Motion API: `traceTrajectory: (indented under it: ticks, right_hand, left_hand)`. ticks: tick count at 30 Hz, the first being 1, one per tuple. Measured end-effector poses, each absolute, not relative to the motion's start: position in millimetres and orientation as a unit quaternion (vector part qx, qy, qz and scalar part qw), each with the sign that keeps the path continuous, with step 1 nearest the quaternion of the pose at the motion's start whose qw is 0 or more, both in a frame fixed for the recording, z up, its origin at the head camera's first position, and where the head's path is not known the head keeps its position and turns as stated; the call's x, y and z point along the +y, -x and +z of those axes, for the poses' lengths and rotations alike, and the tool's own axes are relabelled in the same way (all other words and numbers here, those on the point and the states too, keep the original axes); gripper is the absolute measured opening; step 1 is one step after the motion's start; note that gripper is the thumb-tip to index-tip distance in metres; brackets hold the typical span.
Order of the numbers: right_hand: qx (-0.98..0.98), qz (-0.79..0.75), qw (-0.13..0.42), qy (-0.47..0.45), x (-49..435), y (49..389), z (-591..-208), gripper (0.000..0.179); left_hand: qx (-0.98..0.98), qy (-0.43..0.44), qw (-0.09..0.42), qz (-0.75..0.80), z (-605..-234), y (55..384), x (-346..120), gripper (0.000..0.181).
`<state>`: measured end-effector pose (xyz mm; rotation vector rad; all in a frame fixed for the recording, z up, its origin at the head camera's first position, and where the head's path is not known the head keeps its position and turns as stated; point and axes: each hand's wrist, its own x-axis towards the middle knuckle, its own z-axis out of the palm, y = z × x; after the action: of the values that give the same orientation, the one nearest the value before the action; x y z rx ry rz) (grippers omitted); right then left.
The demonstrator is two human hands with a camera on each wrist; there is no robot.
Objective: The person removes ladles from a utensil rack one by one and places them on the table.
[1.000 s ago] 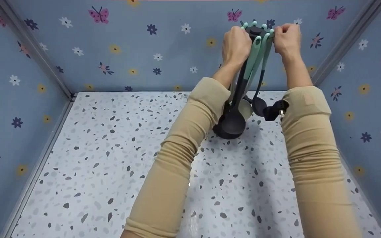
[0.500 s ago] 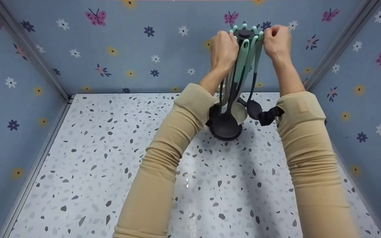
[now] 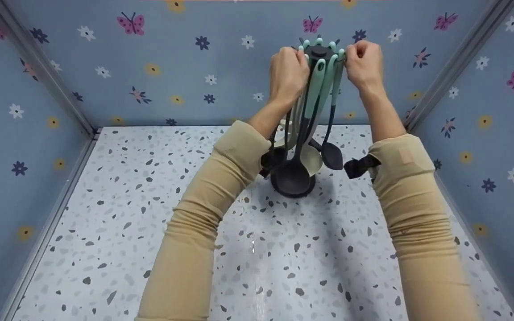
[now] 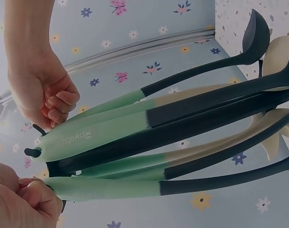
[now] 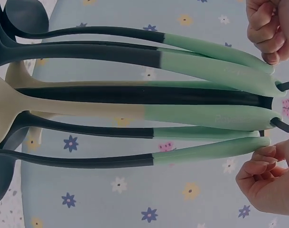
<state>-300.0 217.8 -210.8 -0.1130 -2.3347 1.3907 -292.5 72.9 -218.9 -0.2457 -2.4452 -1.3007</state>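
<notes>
A black kitchen utensil stand (image 3: 319,52) carries several hanging utensils with mint-green handles. Among them are a black ladle (image 3: 292,177), a beige round-headed utensil (image 3: 312,160) and a black spoon (image 3: 332,156). Part of the round base (image 3: 295,195) shows beneath the ladle. My left hand (image 3: 288,73) pinches the left side of the stand's top, thumb and fingers at a hook and handle end in the left wrist view. On the opposite side my right hand (image 3: 365,64) pinches the top rim, fingertips at the end of a green handle (image 5: 215,147). Parts of the utensils are hidden behind my left forearm.
Under the stand is a white speckled tabletop (image 3: 150,232). A blue wall (image 3: 230,67) with flowers and butterflies rises behind it, with similar side walls and grey metal edging (image 3: 67,214). A small black device (image 3: 360,166) sits at my right cuff.
Both hands and the stand have shifted left and slightly toward me over the tabletop. The utensils moved along with it, and both grips stay the same.
</notes>
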Motion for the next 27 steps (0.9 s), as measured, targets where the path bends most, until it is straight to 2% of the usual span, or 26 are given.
traceTrajectory:
  ticks: [11, 19, 27]
  right_hand:
    - [-0.817, 0.543, 0.195, 0.012, 206.2, 292.3, -217.9, 0.026]
    - [-0.789, 0.577, 0.207, -0.039, 193.5, 284.4, -224.4, 0.029]
    - [-0.766, 0.612, 0.188, -0.049, 182.5, 280.9, -227.4, 0.026]
  left_hand:
    - [-0.844, 0.108, 0.186, -0.491, -221.9, 277.7, 53.0, 0.043]
    - [-0.852, 0.102, 0.197, -0.474, -221.8, 267.4, 36.5, 0.044]
    - [-0.847, 0.096, 0.183, -0.49, -220.7, 259.1, 21.4, 0.043]
